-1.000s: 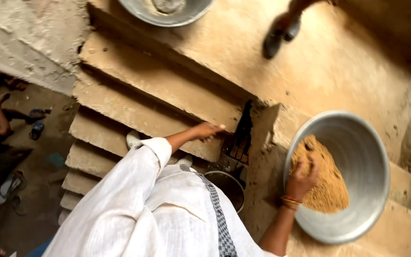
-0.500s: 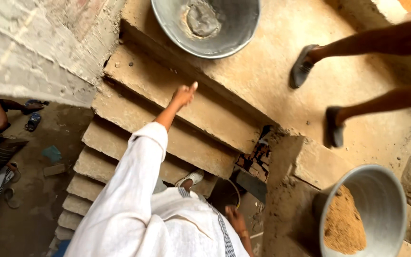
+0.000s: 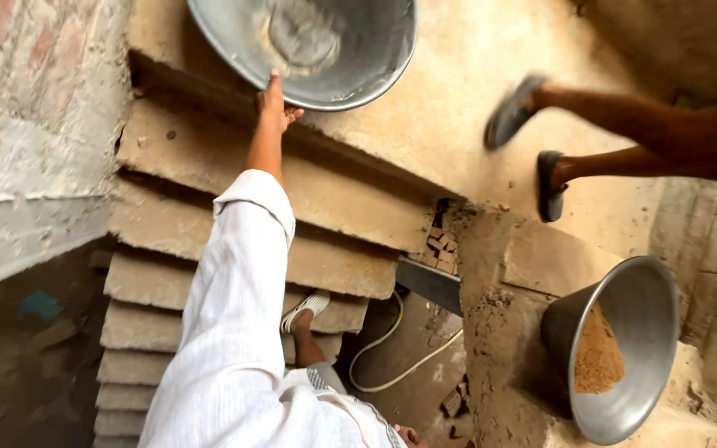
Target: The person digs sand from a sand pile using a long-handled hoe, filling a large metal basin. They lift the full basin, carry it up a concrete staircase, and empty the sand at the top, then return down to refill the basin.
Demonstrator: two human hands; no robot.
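Since half a second earlier, your left hand [image 3: 274, 101] had risen from the bare step to the rim of the upper metal basin [image 3: 304, 46].

Concrete stairs [image 3: 234, 207] filled the middle of the view, climbing to a sandy landing [image 3: 466, 91] where that upper metal basin sat, a grey lump of mortar [image 3: 296, 33] in its bottom. Your white sleeve [image 3: 238, 290] stretched up across the steps. To the right, a second metal basin [image 3: 636, 332] leaned on a lower ledge, holding yellow sand [image 3: 597, 357]. Another person's legs and dark shoes [image 3: 512, 120] crossed the landing. Your left hand touched the near edge of the upper basin with fingers open, not clamped on it. Your right hand [image 3: 408, 435] barely showed at the bottom edge; you could not tell its grip.
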